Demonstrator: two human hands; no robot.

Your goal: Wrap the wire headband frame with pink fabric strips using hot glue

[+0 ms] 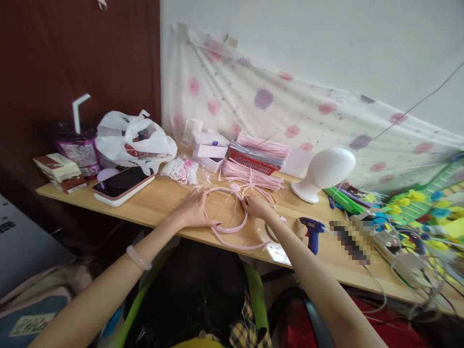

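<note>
A ring of fuzzy pink pipe cleaner (235, 228) lies just over the table's front part. My left hand (195, 209) is closed around its left side, thumb and fingers apart along the curve. At the upper right of the ring, my right hand (256, 207) pinches the pink stem; its fingertips are partly hidden. A small pink knot (235, 187) sits on the top of the ring, with thin pale strands near it. One loose pink pipe cleaner (241, 247) curves below, its end near the table edge. Behind the ring lies a tied bundle of pink pipe cleaners (253, 176).
A blue glue gun (313, 232) and a white foam head (326, 166) stand to the right. Cables, a power strip (409, 270) and colourful craft pieces fill the far right. At left are a phone (125, 182), a plastic bag (134, 140) and a drink cup (78, 150).
</note>
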